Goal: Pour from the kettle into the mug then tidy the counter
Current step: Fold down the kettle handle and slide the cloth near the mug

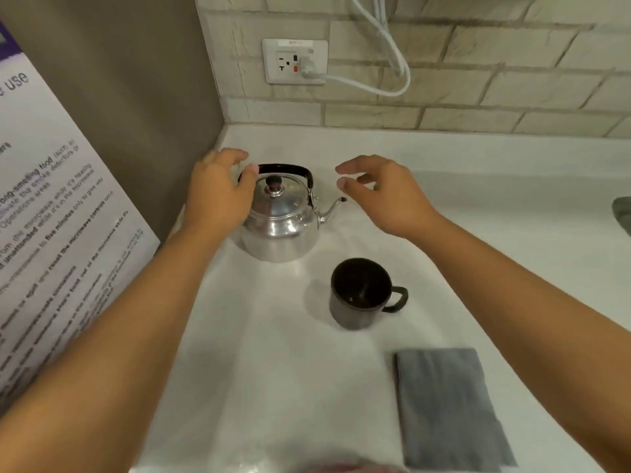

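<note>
A shiny metal kettle [281, 220] with a black handle and black lid knob stands on the white counter [259, 353] near the back left corner, its spout pointing right. My left hand [218, 189] hovers at the kettle's left side, fingers apart, thumb close to the handle's left end. My right hand [382, 192] floats open just right of the spout, holding nothing. A dark mug [362, 293] stands in front of the kettle, handle to the right; its inside looks dark.
A folded grey cloth [450, 407] lies at the front right. A wall outlet [295, 61] with a white cable plugged in sits on the brick backsplash. A printed notice [44, 233] leans on the left wall. A grey object [623, 213] shows at the right edge.
</note>
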`<state>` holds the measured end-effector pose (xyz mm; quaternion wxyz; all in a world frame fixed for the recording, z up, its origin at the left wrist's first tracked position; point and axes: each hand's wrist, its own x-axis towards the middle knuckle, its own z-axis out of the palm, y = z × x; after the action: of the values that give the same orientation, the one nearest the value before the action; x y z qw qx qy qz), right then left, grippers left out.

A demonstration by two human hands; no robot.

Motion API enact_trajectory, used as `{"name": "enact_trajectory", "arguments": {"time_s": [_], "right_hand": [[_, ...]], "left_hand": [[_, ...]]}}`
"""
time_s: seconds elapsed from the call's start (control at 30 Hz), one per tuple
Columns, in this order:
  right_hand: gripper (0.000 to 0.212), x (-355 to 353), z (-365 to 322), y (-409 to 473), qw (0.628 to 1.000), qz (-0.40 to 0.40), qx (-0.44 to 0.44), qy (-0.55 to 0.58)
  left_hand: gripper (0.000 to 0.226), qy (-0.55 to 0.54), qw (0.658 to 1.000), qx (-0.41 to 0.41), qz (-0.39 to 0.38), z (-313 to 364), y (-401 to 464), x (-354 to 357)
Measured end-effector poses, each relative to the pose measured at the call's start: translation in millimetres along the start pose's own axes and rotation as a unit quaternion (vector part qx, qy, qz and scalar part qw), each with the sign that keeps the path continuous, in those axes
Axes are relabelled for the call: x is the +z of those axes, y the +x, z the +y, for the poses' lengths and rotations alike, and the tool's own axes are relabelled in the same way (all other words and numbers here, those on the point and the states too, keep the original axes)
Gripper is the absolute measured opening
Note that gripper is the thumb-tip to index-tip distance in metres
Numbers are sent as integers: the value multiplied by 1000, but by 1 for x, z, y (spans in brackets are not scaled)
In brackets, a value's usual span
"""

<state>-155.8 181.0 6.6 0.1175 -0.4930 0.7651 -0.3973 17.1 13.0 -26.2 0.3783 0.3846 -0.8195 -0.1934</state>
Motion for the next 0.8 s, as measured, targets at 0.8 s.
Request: {"name": "enact_trajectory", "arguments": {"time_s": [0.8], "right_hand": [[56, 28, 157, -128, 922, -172, 114, -327]], "left_hand": [[58, 104, 972, 7, -211, -17, -247, 4]]}}
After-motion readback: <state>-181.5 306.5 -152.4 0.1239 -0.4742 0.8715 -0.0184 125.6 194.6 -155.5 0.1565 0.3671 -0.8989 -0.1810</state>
